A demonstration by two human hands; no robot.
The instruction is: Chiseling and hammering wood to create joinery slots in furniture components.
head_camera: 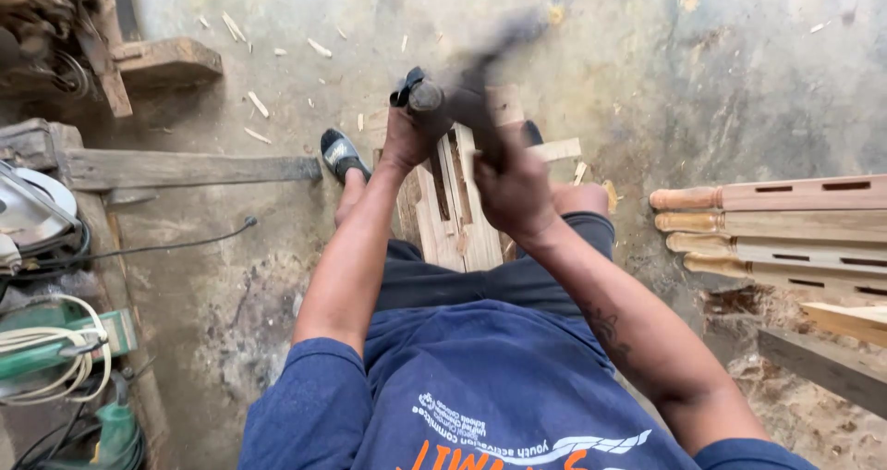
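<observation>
Woodworking shop, turned legs point(767, 234), wood chips point(259, 105), circular saw point(32, 207)

Even daylight, soft shadows, motion-blurred centre

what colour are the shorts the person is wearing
Dark navy shorts, seen in the head view below the wood pieces that both hands work on.

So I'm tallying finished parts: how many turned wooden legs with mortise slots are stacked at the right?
4, lying side by side on the floor at the right edge: top leg, second leg, third leg, bottom leg. More could lie beyond the frame.
</observation>
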